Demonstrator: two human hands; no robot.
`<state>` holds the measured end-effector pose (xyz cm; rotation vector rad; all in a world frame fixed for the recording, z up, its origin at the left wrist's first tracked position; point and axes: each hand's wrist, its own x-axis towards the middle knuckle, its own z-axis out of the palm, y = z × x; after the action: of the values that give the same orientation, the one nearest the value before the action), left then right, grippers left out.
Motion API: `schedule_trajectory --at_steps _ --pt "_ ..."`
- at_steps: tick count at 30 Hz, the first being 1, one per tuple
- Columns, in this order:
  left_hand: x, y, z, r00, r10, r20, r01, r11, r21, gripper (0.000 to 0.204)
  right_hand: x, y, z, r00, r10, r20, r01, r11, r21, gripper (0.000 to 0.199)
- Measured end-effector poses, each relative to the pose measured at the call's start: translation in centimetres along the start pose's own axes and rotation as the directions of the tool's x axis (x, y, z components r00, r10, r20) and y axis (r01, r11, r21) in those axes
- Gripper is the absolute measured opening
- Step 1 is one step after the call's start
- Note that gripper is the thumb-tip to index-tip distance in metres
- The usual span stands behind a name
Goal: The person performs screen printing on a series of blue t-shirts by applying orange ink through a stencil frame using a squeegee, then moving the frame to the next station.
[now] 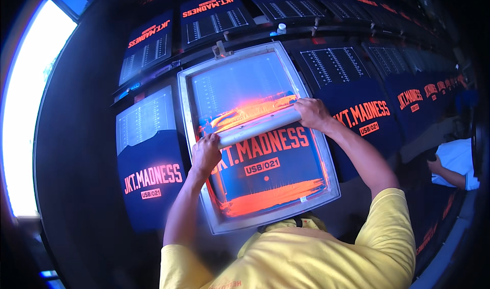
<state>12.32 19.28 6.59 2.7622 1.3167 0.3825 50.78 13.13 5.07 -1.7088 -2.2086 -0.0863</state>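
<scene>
A long pale squeegee [259,127] lies across a screen-printing frame [333,179], slightly higher at its right end. My left hand [206,153] is closed round its left end, and my right hand [312,114] grips the right end. Along the squeegee's far side sits wet orange ink [250,110]. A smeared orange band [275,194] crosses the mesh at the near end. Between them, large orange lettering shows on dark blue through the mesh. The blade's lower edge is hidden.
A printed dark blue shirt [148,176] lies left of the frame, another printed shirt [360,118] to the right. More printed shirts line the far row. A small white-capped container [281,29] stands beyond the frame. At right, another person's arm [446,174] shows.
</scene>
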Motion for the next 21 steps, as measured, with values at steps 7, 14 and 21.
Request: schedule_trajectory --at_steps 7,14,21 --pt "-1.5 0.1 -3.1 0.997 -0.045 0.058 0.046 0.999 -0.021 0.028 -0.5 -2.0 -2.7 0.998 -0.053 -0.041 0.053 0.998 0.017 0.016" --pt "-14.1 4.4 -4.7 0.994 -0.066 0.084 0.074 0.992 -0.101 0.027 -11.7 -10.9 -4.7 0.997 -0.030 -0.072 0.038 0.993 0.116 0.019" --pt "-21.6 6.9 -3.0 0.997 -0.067 0.043 0.072 0.990 -0.118 0.034 -18.6 -15.2 -4.5 0.997 -0.016 -0.081 0.025 0.992 0.122 0.023"
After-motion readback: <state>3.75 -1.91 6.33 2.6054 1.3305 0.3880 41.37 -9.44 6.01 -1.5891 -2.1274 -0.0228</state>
